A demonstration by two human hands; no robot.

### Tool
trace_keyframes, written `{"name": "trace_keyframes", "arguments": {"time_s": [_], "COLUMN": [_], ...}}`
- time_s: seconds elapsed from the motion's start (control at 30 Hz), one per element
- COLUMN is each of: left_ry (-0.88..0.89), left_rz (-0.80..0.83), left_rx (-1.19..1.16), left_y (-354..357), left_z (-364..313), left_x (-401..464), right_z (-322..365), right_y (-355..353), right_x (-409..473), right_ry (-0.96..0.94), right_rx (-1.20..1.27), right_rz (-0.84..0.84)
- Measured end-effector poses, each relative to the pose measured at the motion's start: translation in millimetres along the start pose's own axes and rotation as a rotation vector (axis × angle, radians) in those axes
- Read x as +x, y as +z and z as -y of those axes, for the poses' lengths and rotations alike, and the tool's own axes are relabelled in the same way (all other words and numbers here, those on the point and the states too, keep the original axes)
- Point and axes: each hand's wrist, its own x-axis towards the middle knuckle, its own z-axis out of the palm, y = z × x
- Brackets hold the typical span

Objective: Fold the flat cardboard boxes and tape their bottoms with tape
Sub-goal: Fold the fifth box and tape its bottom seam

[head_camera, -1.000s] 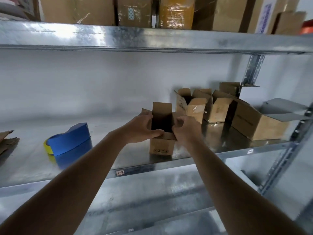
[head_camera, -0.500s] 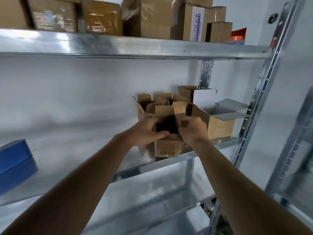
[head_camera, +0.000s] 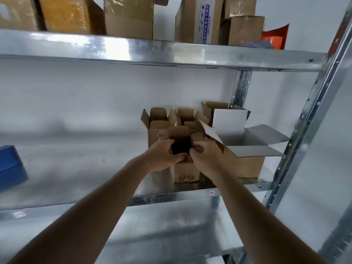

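Small cardboard box [head_camera: 183,171] upright on shelf [head_camera: 76,168] (interior dark) — left hand [head_camera: 162,157], right hand [head_camera: 206,159] grip its rim.

You have four open cardboard boxes [head_camera: 184,168] on the middle shelf [head_camera: 171,195], one blue object [head_camera: 9,166] at left, and two hands.

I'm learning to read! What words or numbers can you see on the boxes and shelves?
No text here is clear enough to read.
White box on the top shelf: blue print, too blurred.
Small box gripped by the left hand and right hand: dark marks, too small.
Shelf edge sticker: red marks, unreadable.
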Motion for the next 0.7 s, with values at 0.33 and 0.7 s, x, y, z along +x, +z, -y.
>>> {"name": "trace_keyframes", "arguments": {"time_s": [0.33, 0.7], "left_ry": [0.005, 0.097], "left_rz": [0.000, -0.036], "left_rx": [0.033, 0.240], "left_y": [13.9, -12.4], "left_z": [-25.7, -64.2], "left_x": [13.8, -6.1], "right_z": [-22.6, 0.0], "right_y": [-4.2, -35.7], "right_x": [5.7, -5.7], "right_ry": [0.040, 0.027], "right_rx": [-0.223, -0.369], "right_rz": [-0.002, -0.009]}}
